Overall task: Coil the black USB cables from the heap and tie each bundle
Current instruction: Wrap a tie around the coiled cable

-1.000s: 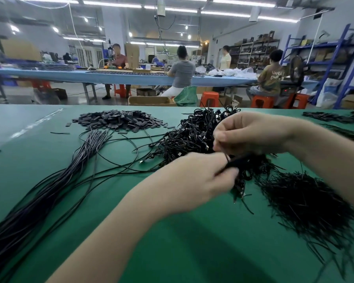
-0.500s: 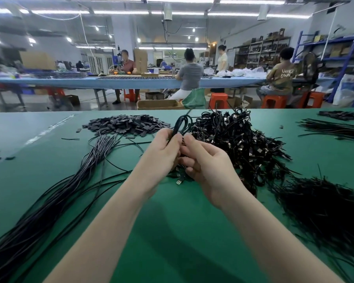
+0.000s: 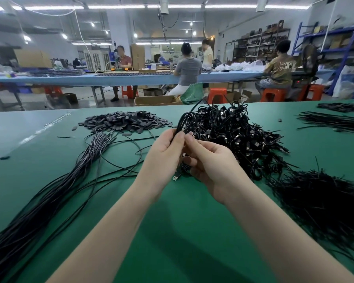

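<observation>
My left hand (image 3: 165,154) and my right hand (image 3: 211,162) meet above the green table (image 3: 182,231), both gripping one coiled black USB cable (image 3: 183,122). Its loop sticks up above my fingers and its USB plug (image 3: 176,177) hangs below my left palm. My right fingers pinch at the middle of the coil. Long loose black cables (image 3: 55,190) stretch away to the left. A heap of tied cable bundles (image 3: 237,135) lies just behind my hands. A pile of thin black tie wires (image 3: 323,203) sits at the right.
A heap of small dark flat pieces (image 3: 123,121) lies at the back left of the table. More black wire bunches (image 3: 335,121) rest at the far right. Beyond the table, people sit on orange stools (image 3: 217,94) at a blue bench (image 3: 131,77).
My hands came together at the table's middle, away from the tie wires on the right, and now hold the coil upright. The view has tilted slightly.
</observation>
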### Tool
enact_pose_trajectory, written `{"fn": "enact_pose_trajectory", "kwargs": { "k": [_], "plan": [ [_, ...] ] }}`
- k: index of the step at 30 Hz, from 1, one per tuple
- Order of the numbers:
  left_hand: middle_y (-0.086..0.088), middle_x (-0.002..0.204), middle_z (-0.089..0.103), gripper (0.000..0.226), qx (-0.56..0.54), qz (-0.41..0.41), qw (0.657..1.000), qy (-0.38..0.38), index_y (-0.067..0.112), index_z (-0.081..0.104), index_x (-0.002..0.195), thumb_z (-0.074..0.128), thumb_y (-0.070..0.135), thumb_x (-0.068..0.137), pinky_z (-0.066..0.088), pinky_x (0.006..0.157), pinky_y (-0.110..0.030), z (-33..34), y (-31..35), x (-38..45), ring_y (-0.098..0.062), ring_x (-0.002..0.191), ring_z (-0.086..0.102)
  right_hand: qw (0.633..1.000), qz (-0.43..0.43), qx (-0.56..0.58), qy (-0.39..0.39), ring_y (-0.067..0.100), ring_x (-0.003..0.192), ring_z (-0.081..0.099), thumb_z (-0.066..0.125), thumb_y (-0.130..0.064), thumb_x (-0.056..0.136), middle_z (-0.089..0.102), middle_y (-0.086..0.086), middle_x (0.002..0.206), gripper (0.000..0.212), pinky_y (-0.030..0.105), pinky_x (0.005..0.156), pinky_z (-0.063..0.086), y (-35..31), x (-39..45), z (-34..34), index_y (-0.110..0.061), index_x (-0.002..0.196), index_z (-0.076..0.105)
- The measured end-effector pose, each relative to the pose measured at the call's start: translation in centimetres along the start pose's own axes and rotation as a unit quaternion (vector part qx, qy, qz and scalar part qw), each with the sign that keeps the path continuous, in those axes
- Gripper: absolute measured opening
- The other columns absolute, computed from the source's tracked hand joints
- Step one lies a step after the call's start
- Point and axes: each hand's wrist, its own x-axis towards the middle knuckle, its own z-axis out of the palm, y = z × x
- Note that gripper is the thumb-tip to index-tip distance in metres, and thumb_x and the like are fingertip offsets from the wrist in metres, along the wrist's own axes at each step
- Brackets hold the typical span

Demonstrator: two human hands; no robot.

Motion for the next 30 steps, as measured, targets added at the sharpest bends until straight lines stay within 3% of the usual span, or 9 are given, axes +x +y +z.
{"fn": "enact_pose_trajectory", "kwargs": {
  "k": [2, 5, 9, 13, 16, 19, 22, 26, 30],
  "plan": [
    [0.013, 0.064, 0.059, 0.031, -0.027, -0.034, 0.999, 0.006, 0.016, 0.065, 0.099, 0.038, 0.031, 0.104, 0.046, 0.061, -0.022, 0.3, 0.2, -0.2, -0.004, 0.056, 0.052, 0.999, -0.025, -0.028, 0.012, 0.002, 0.045, 0.057, 0.067, -0.027, 0.088, 0.065, -0.007, 0.058, 0.018, 0.014, 0.040, 0.039, -0.1, -0.1, 0.1, -0.011, 0.080, 0.068],
    [0.009, 0.056, 0.037, 0.039, -0.121, -0.092, 0.988, 0.011, 0.014, 0.066, 0.097, 0.034, 0.035, 0.105, 0.028, 0.053, -0.022, 0.2, 0.5, -0.2, -0.006, 0.047, 0.030, 0.998, -0.044, -0.042, 0.005, 0.001, 0.045, 0.057, 0.061, -0.023, 0.093, 0.066, -0.007, 0.057, 0.022, 0.013, 0.045, 0.041, -0.1, -0.3, 0.3, -0.013, 0.074, 0.065],
    [0.008, 0.051, 0.037, 0.039, -0.203, -0.138, 0.969, 0.029, 0.013, 0.069, 0.092, 0.037, 0.032, 0.104, 0.035, 0.047, -0.019, 0.2, 1.3, -0.2, -0.007, 0.041, 0.029, 0.995, -0.059, -0.071, -0.027, -0.002, 0.044, 0.055, 0.056, -0.016, 0.096, 0.065, -0.007, 0.055, 0.024, 0.009, 0.044, 0.040, -0.4, -0.6, 0.6, -0.008, 0.075, 0.065],
    [0.006, 0.049, 0.038, 0.035, -0.184, -0.133, 0.973, 0.041, 0.012, 0.049, 0.076, 0.039, 0.029, 0.104, 0.038, 0.049, -0.023, 0.2, 1.6, -0.4, -0.007, 0.038, 0.035, 0.992, -0.067, -0.099, -0.044, -0.003, 0.042, 0.052, 0.053, -0.016, 0.098, 0.062, -0.008, 0.050, 0.030, 0.009, 0.044, 0.037, -0.5, -0.6, 0.6, -0.013, 0.071, 0.065],
    [0.004, 0.053, 0.036, 0.038, -0.198, -0.120, 0.972, 0.039, 0.013, 0.041, 0.069, 0.041, 0.027, 0.104, 0.043, 0.055, -0.026, 0.2, 1.6, -0.3, -0.008, 0.041, 0.033, 0.990, -0.042, -0.124, -0.058, 0.000, 0.050, 0.053, 0.053, -0.023, 0.098, 0.068, -0.006, 0.062, 0.030, 0.018, 0.052, 0.037, -0.5, -0.4, 0.4, -0.019, 0.071, 0.067],
    [0.004, 0.055, 0.037, 0.034, -0.207, -0.118, 0.971, 0.027, 0.013, 0.043, 0.072, 0.042, 0.026, 0.103, 0.045, 0.053, -0.024, 0.1, 1.6, -0.3, -0.008, 0.043, 0.032, 0.990, -0.041, -0.118, -0.063, 0.002, 0.054, 0.055, 0.055, -0.024, 0.096, 0.071, -0.003, 0.071, 0.026, 0.021, 0.055, 0.040, -0.5, -0.2, 0.0, -0.019, 0.075, 0.068],
    [0.007, 0.054, 0.039, 0.032, -0.171, -0.117, 0.978, 0.014, 0.015, 0.044, 0.074, 0.042, 0.028, 0.103, 0.032, 0.054, -0.025, -0.4, 1.6, -0.2, -0.006, 0.042, 0.034, 0.991, -0.055, -0.114, -0.037, 0.004, 0.060, 0.058, 0.064, -0.028, 0.091, 0.072, -0.006, 0.075, 0.012, 0.020, 0.058, 0.045, -0.6, 0.0, -0.3, -0.020, 0.084, 0.069],
    [0.007, 0.057, 0.037, 0.034, -0.115, -0.104, 0.988, 0.006, 0.018, 0.044, 0.071, 0.042, 0.028, 0.103, 0.027, 0.055, -0.026, -0.7, 1.8, -0.1, -0.006, 0.046, 0.030, 0.992, -0.075, -0.106, 0.009, 0.008, 0.062, 0.062, 0.067, -0.039, 0.087, 0.073, -0.002, 0.074, 0.019, 0.018, 0.054, 0.047, -0.3, 0.2, -0.3, -0.020, 0.084, 0.070],
    [0.008, 0.060, 0.041, 0.035, -0.037, -0.052, 0.998, 0.013, 0.021, 0.052, 0.070, 0.042, 0.027, 0.103, 0.032, 0.058, -0.022, -0.5, 1.6, -0.2, -0.004, 0.050, 0.034, 0.982, -0.118, -0.145, 0.027, 0.012, 0.060, 0.061, 0.068, -0.034, 0.087, 0.073, 0.004, 0.071, 0.019, 0.021, 0.053, 0.044, -0.2, 0.2, -0.4, -0.020, 0.077, 0.075]
  ]
}}
